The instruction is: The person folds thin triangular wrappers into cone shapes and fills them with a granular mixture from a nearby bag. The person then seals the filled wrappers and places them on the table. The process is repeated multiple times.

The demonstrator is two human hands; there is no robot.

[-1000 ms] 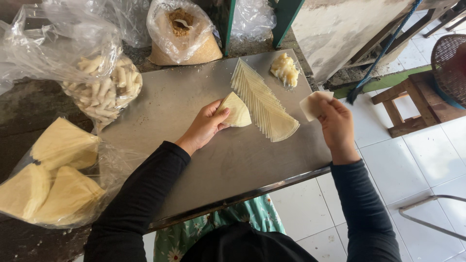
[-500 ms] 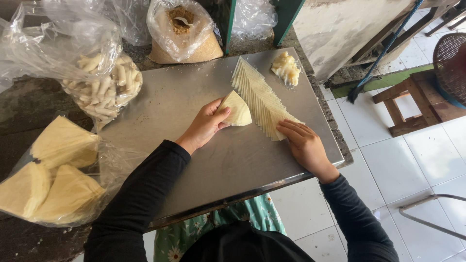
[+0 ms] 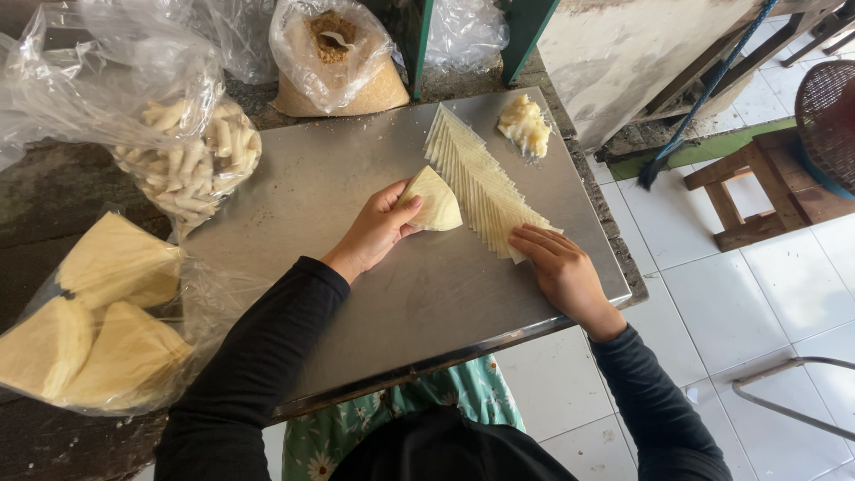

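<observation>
On the grey stainless-steel tabletop [image 3: 294, 205], a pale yellow folded triangular pastry piece [image 3: 434, 199] is pinched at its near corner by the left hand [image 3: 374, 230], the grip closed on it between thumb and fingers. It lies just left of the fanned stack of thin pale triangular pastry sheets [image 3: 481, 183], its right edge touching the stack or nearly so. The right hand [image 3: 559, 265] rests at the near tip of that stack, fingers curled down on the lowest sheets; whether one sheet is actually pinched cannot be told.

The step in hand appears to be the taking of a fresh sheet. It would be done well if only the top sheet were lifted by its tip, with the rest of the fan left undisturbed, and if the folded piece were held flat so that its fold is not sprung open. The small heap of yellowish crumbly filling [image 3: 524, 125] lies beyond the stack, at the far edge.

Compared with half a second ago, the right hand sits at much the same place on the stack's tip. A second ago it was raised to the right of the stack with a pale piece in its fingers. The left hand is unchanged throughout.
</observation>
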